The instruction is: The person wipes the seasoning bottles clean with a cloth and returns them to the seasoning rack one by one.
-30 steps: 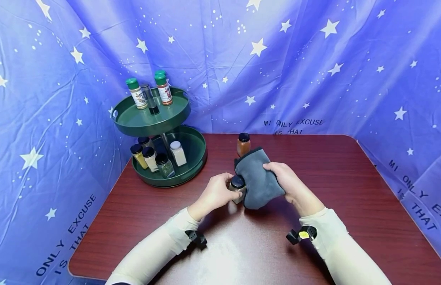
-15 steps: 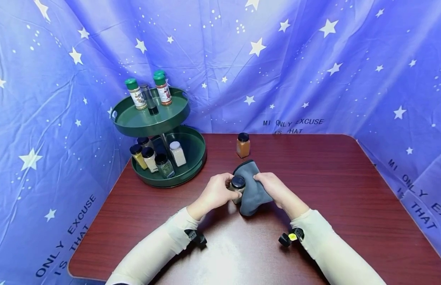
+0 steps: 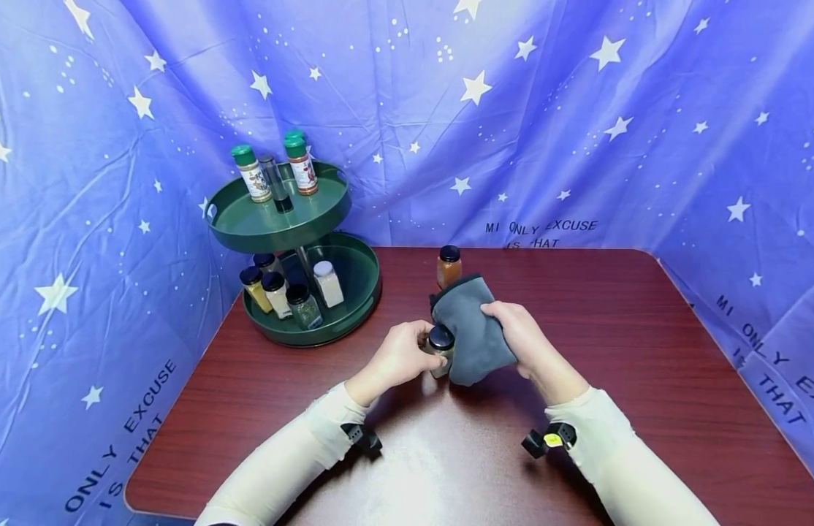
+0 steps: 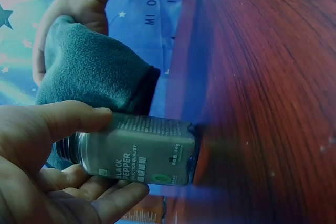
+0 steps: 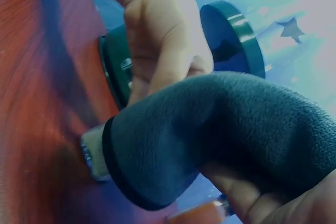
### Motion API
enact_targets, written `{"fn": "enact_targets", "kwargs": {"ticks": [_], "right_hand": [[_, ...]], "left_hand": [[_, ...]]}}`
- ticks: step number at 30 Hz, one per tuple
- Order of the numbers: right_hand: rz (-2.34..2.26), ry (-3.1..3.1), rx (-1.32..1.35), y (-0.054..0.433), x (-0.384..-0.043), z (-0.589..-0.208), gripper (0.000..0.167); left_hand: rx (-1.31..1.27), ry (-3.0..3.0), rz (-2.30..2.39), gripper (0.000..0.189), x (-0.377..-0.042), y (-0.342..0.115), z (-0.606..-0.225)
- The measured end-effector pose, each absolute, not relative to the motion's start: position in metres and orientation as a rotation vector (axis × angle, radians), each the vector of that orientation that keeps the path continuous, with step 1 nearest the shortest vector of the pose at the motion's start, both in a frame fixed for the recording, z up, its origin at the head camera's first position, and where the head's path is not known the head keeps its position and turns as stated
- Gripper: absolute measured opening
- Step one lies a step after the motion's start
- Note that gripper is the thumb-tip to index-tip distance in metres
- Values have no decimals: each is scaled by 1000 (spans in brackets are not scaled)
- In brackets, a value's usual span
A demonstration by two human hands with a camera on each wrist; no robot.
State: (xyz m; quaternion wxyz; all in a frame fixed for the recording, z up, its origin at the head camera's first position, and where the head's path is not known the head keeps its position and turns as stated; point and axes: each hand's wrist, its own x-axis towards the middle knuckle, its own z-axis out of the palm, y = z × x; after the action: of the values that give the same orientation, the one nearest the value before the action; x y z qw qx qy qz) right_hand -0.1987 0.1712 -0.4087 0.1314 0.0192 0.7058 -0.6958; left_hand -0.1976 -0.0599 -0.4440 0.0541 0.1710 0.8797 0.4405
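Note:
My left hand (image 3: pixel 402 354) grips a small square jar of black pepper (image 4: pixel 139 150) with a black lid (image 3: pixel 440 337). Its label reads "BLACK PEPPER" in the left wrist view, and the jar stands upright, close over the table. My right hand (image 3: pixel 522 340) holds a folded grey cloth (image 3: pixel 479 332) with dark edging, thumb on top. The cloth lies against the right side of the jar and hides part of it. From the right wrist, the cloth (image 5: pixel 210 129) bends over the jar, whose lower end (image 5: pixel 94 150) peeks out past the dark edge.
Behind the cloth stands an orange-brown spice jar (image 3: pixel 449 269) with a black lid. At the left is a two-tier green rack (image 3: pixel 275 237). Green-capped bottles (image 3: pixel 252 175) are on its upper tray; several jars, including a white one (image 3: pixel 328 283), sit on the lower.
My right hand drew the cloth toward me and left across the jar, then pushed it back up and right, covering part of the orange-brown jar again. The left hand stays put.

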Motion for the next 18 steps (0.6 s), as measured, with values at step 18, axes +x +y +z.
{"fn": "enact_targets", "kwargs": {"ticks": [18], "right_hand": [[-1959,2124,87,170,-197,-408,27]], "left_hand": [[529,2684,1321,34,-197,-58,-446]]}}
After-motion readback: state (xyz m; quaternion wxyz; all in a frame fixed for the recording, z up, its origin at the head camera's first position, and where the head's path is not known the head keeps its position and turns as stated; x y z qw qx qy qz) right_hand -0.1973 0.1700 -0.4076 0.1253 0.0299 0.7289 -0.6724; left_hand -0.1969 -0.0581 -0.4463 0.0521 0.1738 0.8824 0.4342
